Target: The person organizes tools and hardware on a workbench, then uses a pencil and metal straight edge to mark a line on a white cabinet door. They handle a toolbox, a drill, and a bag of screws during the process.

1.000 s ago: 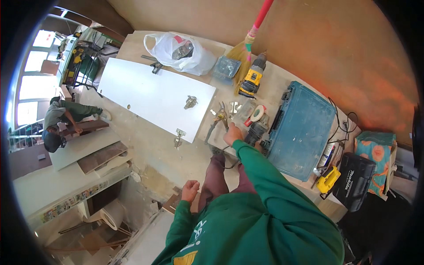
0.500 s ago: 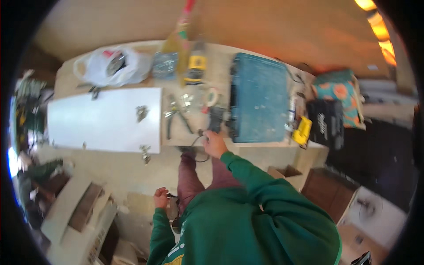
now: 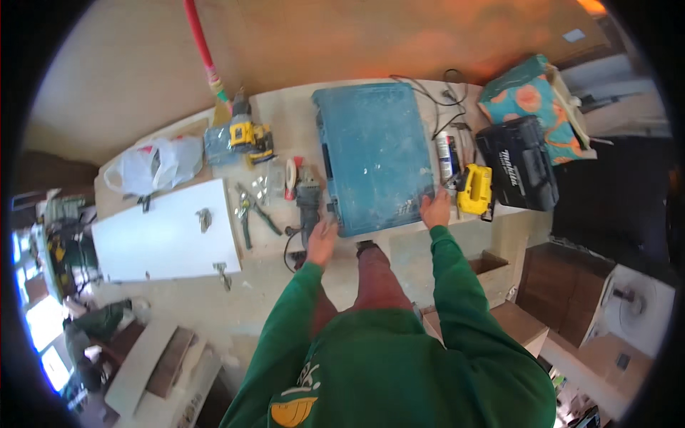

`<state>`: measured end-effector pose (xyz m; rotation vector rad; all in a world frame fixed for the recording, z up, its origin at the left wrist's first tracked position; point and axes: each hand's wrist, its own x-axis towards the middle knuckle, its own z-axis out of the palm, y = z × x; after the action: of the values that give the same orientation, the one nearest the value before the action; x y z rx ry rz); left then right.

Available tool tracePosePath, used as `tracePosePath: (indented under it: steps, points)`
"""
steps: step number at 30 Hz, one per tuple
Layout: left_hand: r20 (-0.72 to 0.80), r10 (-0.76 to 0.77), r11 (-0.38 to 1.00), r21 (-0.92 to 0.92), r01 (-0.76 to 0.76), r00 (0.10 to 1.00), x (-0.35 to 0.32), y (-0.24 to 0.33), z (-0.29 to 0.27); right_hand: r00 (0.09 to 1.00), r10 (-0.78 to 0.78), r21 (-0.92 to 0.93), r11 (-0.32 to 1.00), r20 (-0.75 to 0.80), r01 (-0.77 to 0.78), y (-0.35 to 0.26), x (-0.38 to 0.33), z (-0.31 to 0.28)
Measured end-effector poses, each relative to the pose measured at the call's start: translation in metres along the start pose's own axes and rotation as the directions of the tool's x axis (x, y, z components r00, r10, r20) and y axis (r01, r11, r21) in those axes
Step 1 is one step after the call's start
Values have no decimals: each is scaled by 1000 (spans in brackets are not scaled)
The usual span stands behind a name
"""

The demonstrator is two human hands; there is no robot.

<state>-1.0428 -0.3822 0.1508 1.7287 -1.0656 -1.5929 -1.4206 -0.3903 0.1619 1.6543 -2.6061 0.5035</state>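
Note:
A large blue tool case (image 3: 374,153) lies flat near the front of the workbench, its top dusty and scuffed. My right hand (image 3: 435,210) is closed on its near right corner. At the near left corner, my left hand (image 3: 322,242) grips the case's edge, its fingers slightly blurred. Just left of that hand lies a dark grey corded power tool (image 3: 308,203), its cable looping over the bench's front edge. A roll of tape (image 3: 291,175) sits beyond it. Green-handled pliers (image 3: 255,210) rest further left.
A white panel (image 3: 168,235) with metal hinges covers the bench's left end. Behind are a white plastic bag (image 3: 155,164) and a yellow drill (image 3: 246,132). Right of the case stand a yellow tool (image 3: 474,189), a tube (image 3: 446,157), a black case (image 3: 517,164) and a patterned bag (image 3: 535,107).
My right hand has left the power tool's cable and moved right to the case's corner. My left hand has risen from beside my leg to the case's left corner. The view has shifted right.

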Motion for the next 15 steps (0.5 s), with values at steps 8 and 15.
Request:
tracePosePath:
  steps: [8,15]
  points:
    - [-286,-209,966,89,243,935,12,29,92,788,192,119,941,585,-317,5,16,-3]
    - [-243,-71,996,-68,56,967,-70,137,95,772,81,298,893,631,-337,51,22,4]
